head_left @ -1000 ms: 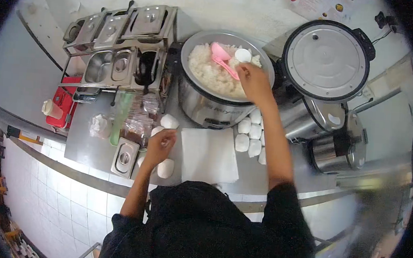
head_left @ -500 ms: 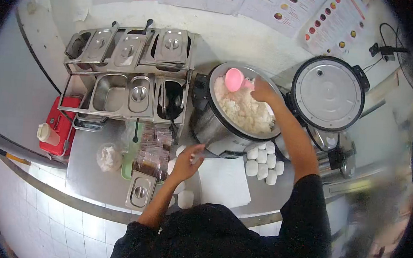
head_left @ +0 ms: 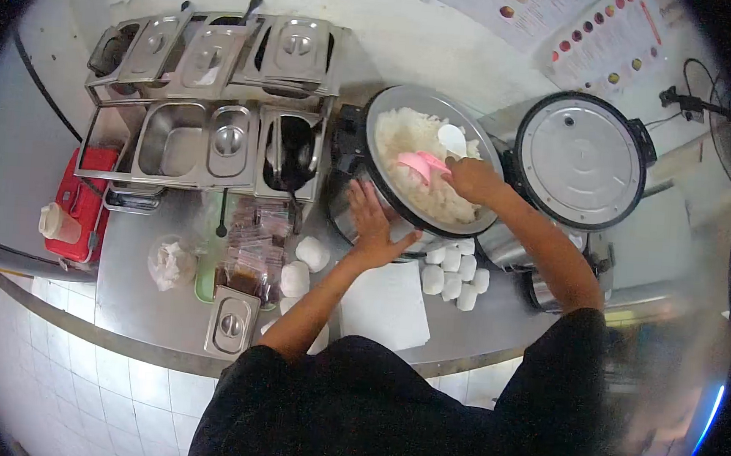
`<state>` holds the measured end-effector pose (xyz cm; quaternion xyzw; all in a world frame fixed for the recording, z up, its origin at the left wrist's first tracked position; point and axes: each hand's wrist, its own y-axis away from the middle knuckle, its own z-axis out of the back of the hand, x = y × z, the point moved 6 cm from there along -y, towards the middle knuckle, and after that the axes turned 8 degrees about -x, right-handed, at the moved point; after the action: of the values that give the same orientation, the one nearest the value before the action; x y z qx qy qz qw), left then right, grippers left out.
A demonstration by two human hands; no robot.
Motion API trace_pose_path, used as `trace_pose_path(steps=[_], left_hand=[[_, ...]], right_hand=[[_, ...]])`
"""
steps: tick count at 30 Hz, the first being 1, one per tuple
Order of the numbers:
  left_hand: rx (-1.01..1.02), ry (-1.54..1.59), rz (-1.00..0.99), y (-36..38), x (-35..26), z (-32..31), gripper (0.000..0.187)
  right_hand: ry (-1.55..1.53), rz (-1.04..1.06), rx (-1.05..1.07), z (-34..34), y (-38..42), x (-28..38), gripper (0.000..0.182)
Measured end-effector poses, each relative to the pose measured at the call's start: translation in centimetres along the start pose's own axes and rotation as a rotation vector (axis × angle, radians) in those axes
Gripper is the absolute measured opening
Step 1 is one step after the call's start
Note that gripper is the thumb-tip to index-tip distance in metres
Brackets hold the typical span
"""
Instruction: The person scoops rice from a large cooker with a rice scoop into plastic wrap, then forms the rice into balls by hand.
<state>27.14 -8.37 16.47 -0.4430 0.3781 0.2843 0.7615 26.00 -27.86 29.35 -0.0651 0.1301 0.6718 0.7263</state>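
Note:
My right hand [head_left: 473, 182] is closed round the handle of a pink scoop [head_left: 415, 165], whose bowl is down in the cooked rice [head_left: 423, 135]. The rice fills a large round rice cooker [head_left: 372, 114] with its lid [head_left: 578, 158] swung back to the right. A white utensil [head_left: 451, 138], perhaps a rice paddle, lies on the rice just beyond my right hand; its handle is hidden. My left hand [head_left: 374, 229] rests with fingers spread against the cooker's front left side and holds nothing.
White rounded portions [head_left: 456, 272], perhaps wrapped rice, stand right of a stack of white paper [head_left: 387, 306], with more [head_left: 296, 279] on the left. Sachets [head_left: 254, 246] lie by a small lidded steel pan [head_left: 232, 322]. A rack of steel pans [head_left: 172, 142] stands at the left.
The pink scoop has gone down into the rice with my right hand. My left hand has moved up and forward onto the cooker's side. The camera view has shifted slightly.

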Motion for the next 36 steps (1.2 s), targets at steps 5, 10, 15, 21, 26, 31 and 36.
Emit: trace_pose_path(steps=[5, 10, 15, 21, 26, 31, 36], left_hand=[[-0.029, -0.027, 0.006, 0.0, -0.4, 0.3, 0.135], [-0.1, 0.014, -0.023, -0.2, -1.1, 2.4, 0.121], [-0.373, 0.039, 0.005, -1.0, -7.5, 7.9, 0.074], [0.109, 0.248, 0.207, -3.7, -14.7, 4.5, 0.031], [-0.557, 0.063, -0.048, -4.7, -13.7, 4.9, 0.032], [-0.519, 0.404, 0.532, -2.1, -0.4, 3.9, 0.061], [-0.114, 0.671, 0.611, 1.5, -2.8, 1.8, 0.079]], right_hand=[[-0.329, 0.099, 0.134, 0.8, 3.6, 0.6, 0.035], [-0.717, 0.137, 0.33, -1.2, 4.8, -2.3, 0.034], [-1.26, -0.47, 0.506, -3.0, 8.8, -4.6, 0.032], [-1.766, -0.473, 0.078, 0.3, 10.4, -4.3, 0.037], [-1.172, -0.435, -0.175, -1.2, 3.9, -8.0, 0.035], [-0.286, -0.103, -0.349, -3.1, -0.6, -1.6, 0.03], [-0.228, 0.135, -0.345, 0.6, -0.5, 1.1, 0.031]])
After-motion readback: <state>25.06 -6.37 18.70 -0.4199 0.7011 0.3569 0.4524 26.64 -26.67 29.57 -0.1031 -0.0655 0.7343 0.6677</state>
